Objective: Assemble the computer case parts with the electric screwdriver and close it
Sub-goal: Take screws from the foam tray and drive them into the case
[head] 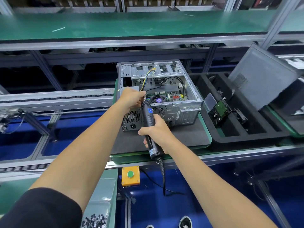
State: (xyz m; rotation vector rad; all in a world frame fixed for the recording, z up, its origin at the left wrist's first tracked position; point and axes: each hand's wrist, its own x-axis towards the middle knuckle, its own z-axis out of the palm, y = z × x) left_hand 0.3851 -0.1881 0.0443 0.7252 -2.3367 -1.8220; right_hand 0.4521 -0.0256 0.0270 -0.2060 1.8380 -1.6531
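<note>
Open computer case [166,89] lying on a dark mat on the green pallet [208,134], on the conveyor table, side panel off, board and fan showing. Right hand [158,132] wrapped round the body of the electric screwdriver [148,122], fingers curled tight about it, cord trailing down from the butt. Left hand [132,97] up at the tool's tip by the case's near top edge, fingers pinched together (probably seating a screw on the bit; too small to tell). Best done by keeping the driver in line with the hole, steadying the tip until the thread bites, then pressing straight and lifting the guiding fingers clear before the trigger. In the way: yellow and black cable bundle [145,80] hanging just beside the tip, likely to snag. Around: foam tray [246,129] to the right with a hard drive [219,113] standing in a slot, grey side panel [259,76] leaning beyond it, screw bin [98,211] near the left sleeve, yellow button box [130,176] under the table edge
</note>
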